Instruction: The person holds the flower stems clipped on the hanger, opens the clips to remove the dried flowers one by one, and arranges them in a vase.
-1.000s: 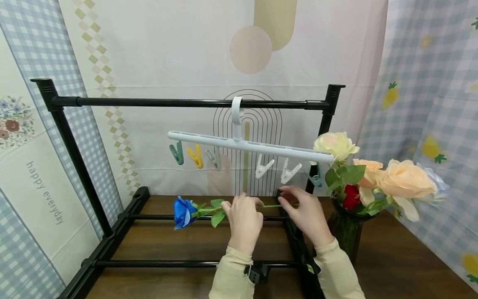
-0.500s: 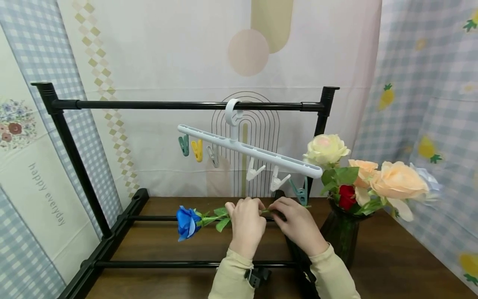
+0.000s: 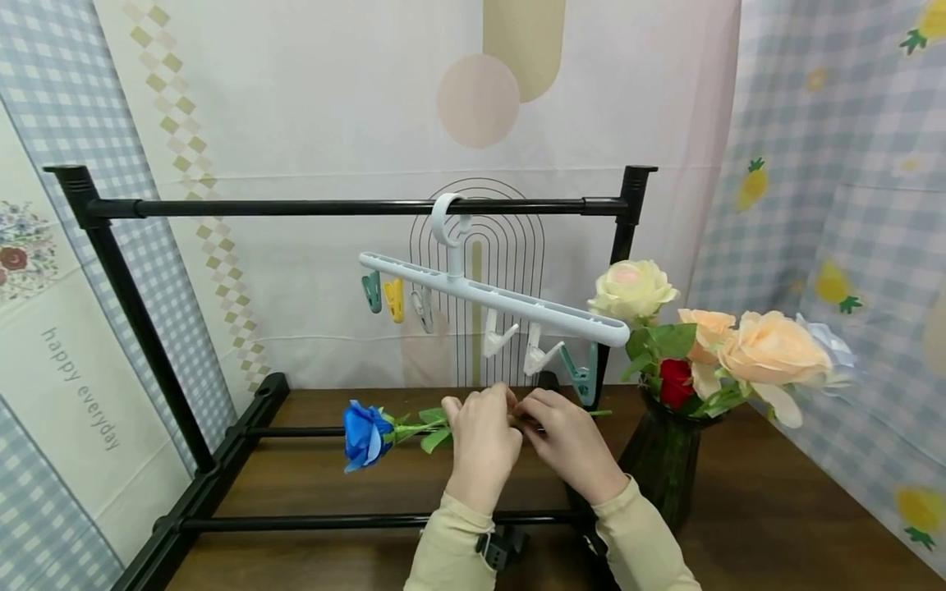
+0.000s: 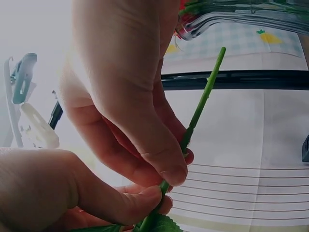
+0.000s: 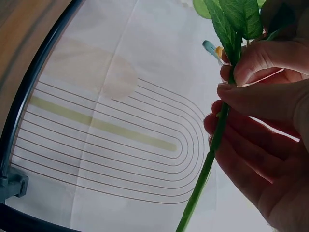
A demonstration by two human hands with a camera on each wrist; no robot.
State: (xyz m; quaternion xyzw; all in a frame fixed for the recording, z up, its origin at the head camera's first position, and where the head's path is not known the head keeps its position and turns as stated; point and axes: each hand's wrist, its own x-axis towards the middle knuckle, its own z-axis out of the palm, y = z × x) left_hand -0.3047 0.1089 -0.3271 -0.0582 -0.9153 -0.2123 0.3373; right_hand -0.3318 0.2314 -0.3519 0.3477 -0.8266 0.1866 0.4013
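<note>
A blue rose (image 3: 365,435) with green leaves lies sideways in the air below the hanger, its bloom to the left. My left hand (image 3: 482,443) pinches its stem just past the leaves. Close beside it, my right hand (image 3: 569,443) pinches the same stem between thumb and fingers. In the left wrist view the bare stem end (image 4: 205,99) sticks out beyond my right fingers. The right wrist view shows both thumbs nearly meeting on the stem (image 5: 203,174). Above hangs a pale blue hanger (image 3: 502,300), turned at an angle, with a teal clip (image 3: 581,376) near my right hand.
A black rack (image 3: 355,208) carries the hanger. White clips (image 3: 497,332) and a yellow clip (image 3: 394,300) hang from it. A dark green glass vase (image 3: 665,460) of roses stands right of my right hand on the wooden table (image 3: 355,484).
My right hand has slid left along the stem, up to my left hand. The hanger has turned, its right end now lower in view and its left end shifted rightward.
</note>
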